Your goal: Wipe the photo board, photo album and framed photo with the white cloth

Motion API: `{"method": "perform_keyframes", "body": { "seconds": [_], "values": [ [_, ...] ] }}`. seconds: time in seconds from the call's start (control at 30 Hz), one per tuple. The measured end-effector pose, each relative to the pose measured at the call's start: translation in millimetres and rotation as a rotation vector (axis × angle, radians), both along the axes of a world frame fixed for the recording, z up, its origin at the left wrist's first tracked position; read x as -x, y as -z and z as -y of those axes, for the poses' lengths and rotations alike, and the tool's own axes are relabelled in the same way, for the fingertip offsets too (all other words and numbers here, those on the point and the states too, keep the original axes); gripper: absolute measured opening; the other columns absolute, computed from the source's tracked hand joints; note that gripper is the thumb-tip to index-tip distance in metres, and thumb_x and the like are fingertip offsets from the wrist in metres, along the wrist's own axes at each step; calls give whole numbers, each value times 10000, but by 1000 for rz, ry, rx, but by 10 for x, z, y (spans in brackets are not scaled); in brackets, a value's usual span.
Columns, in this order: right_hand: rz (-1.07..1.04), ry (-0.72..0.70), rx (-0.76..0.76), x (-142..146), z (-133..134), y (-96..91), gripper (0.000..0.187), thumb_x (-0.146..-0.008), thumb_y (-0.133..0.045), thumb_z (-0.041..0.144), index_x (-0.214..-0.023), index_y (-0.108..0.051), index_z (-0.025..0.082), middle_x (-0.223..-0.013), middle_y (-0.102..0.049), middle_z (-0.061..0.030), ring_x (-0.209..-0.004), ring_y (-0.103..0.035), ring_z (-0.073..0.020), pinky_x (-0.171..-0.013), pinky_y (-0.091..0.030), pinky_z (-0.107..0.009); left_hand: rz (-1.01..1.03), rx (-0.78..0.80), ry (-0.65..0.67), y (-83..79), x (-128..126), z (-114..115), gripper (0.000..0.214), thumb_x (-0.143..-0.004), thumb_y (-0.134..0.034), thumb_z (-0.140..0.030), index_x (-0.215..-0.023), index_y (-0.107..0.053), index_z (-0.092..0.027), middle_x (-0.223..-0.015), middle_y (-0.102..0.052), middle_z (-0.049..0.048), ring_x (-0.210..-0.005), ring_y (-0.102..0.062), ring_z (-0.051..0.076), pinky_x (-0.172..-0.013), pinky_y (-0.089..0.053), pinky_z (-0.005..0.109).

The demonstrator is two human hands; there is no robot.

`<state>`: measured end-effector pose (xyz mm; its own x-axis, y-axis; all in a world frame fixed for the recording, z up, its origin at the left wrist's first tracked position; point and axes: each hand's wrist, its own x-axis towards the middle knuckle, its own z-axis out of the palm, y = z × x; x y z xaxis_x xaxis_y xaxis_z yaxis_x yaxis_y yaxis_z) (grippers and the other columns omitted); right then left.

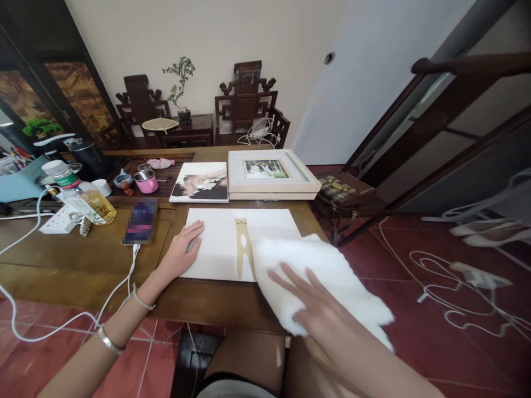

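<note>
We have a white panel (218, 249) flat on the wooden bench (207, 304), taken as our landmark; a long tan cat figure (241, 235) runs down its middle, head towards the far edge, legs towards the near one. Left hand (186, 249) rests on the panel's left side, palm down, fingers extended together, thumb apart from them, gripping nothing that we can see. Right hand (307, 298) lies on a fluffy white cloth (332, 265) at the panel's right side, fingers spread wide over it; thumb side is blurred and partly tucked under, so we can't tell whether it pinches the cloth or only presses it. Cloth covers the panel's near right corner, comes up beside the cat figure and runs well past the panel's right edge. Just beyond the panel's far edge we note a photo print (201, 185) to the left and a framed picture (267, 168) to the right, side by side. Left of the panel: a phone (141, 221) with a white cable (133, 265) plugged into its near end, then, farther left, a bottle (97, 202) of yellow liquid leaning over and a white power strip (58, 220). Pink cup (146, 182) sits beyond the panel, off to its left. Well past the panel on the far side, we log a potted plant (180, 83) between two dark carved chairs (248, 91).
</note>
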<state>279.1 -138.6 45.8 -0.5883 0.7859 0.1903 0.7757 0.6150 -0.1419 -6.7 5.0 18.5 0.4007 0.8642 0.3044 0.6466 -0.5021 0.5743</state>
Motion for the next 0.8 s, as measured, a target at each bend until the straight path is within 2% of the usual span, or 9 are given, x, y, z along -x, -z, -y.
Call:
{"method": "perform_keyframes", "body": {
  "seconds": [0.07, 0.13, 0.27, 0.4, 0.5, 0.6, 0.8],
  "values": [
    [-5, -5, 10, -22, 94, -14, 283, -529, -409, -11, -589, -610, 180, -1438, -398, -105, -1366, -212, -358, -1024, -332, -639, -3, -6, 2, 6, 0, 0, 396, -895, -405, -268, -1237, -572, -159, -1348, -528, 108, -1300, -437, 220, -1129, -256, 474],
    [14, 18, 30, -35, 7, -40, 299, -561, -395, -17, -609, -613, 181, -1439, -400, -96, -1371, -212, -335, -1034, -337, -614, -6, -6, 2, 11, 1, 0, 397, -894, -405, -269, -1236, -573, -156, -1347, -528, 112, -1300, -437, 220, -1128, -257, 474],
    [45, 47, 77, -21, -577, -74, 285, -600, -395, -24, -620, -615, 156, -1426, -410, -141, -1354, -246, -360, -1048, -289, -630, -6, -2, 1, 12, 4, -2, 400, -894, -404, -270, -1238, -572, -154, -1346, -530, 112, -1300, -435, 225, -1128, -258, 476],
    [26, 98, 31, 3, -1208, -20, 287, -628, -400, -28, -692, -628, 134, -1414, -424, -155, -1358, -250, -349, -1073, -246, -611, -4, 2, -1, 4, 9, -3, 397, -894, -409, -273, -1238, -574, -163, -1346, -532, 104, -1301, -433, 224, -1130, -264, 463],
    [6, 133, -5, 21, -1363, 40, 276, -639, -408, -20, -696, -631, 132, -1404, -439, -152, -1352, -272, -345, -1077, -238, -607, -1, 7, 1, -1, 11, -3, 392, -893, -417, -271, -1240, -574, -176, -1347, -532, 97, -1300, -435, 224, -1128, -269, 463],
    [10, 142, -5, 49, -1156, 61, 254, -626, -421, -18, -642, -624, 135, -1398, -447, -157, -1345, -282, -356, -1079, -238, -607, 6, 6, 2, -2, 9, -3, 388, -891, -423, -273, -1235, -577, -184, -1344, -536, 93, -1299, -436, 227, -1127, -267, 470],
    [16, 50, -28, 55, -225, -14, 270, -578, -412, -25, -570, -608, 160, -1431, -402, -136, -1361, -229, -356, -1077, -250, -622, 6, 3, 3, 12, 5, -6, 399, -890, -416, -273, -1234, -576, -150, -1345, -530, 112, -1301, -435, 230, -1130, -260, 469]
  ]
}}
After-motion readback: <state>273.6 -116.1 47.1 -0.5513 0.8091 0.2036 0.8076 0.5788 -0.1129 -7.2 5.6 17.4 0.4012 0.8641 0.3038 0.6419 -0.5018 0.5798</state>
